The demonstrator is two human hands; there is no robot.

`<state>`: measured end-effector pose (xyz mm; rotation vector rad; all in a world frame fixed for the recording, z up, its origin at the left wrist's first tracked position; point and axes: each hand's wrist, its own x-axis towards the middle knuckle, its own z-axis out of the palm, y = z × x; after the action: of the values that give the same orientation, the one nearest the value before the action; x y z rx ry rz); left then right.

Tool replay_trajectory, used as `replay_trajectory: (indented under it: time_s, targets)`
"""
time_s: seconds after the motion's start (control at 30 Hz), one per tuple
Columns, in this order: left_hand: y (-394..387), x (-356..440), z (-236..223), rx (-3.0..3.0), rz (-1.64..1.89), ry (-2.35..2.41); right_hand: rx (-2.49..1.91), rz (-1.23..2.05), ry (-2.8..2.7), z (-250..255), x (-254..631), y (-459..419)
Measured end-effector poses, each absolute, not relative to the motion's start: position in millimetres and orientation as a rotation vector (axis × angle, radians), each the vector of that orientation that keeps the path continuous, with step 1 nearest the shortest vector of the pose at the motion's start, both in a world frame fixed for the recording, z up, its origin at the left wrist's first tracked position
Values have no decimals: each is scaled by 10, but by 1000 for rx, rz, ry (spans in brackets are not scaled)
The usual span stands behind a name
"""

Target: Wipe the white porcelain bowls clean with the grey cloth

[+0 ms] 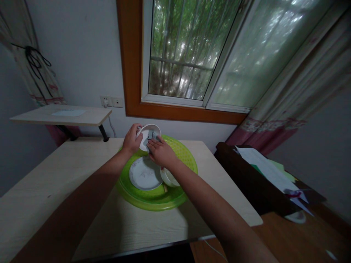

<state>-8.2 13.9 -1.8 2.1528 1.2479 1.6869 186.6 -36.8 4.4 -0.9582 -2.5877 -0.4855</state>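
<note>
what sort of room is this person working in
Most likely a room in a home, perhaps a study or bedroom: there is a pale desk with a raised shelf, a window, and pink-trimmed curtains.

Open tabletop (90, 155) flanks the tray (156, 205); held bowl (144, 144) and raised shelf (60, 120) obstruct.
</note>
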Motion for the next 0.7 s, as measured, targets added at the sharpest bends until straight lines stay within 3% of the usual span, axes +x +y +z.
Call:
replay_trajectory:
  time_s: [0.4,0.7]
  targets:
    - [123,-85,-29,2208,1660,1191,-742,-41,-2656,44,1864,-453]
    - [173,-92,-57,2200,1670,1198,-848,-290,-2683,11,1854,-370]
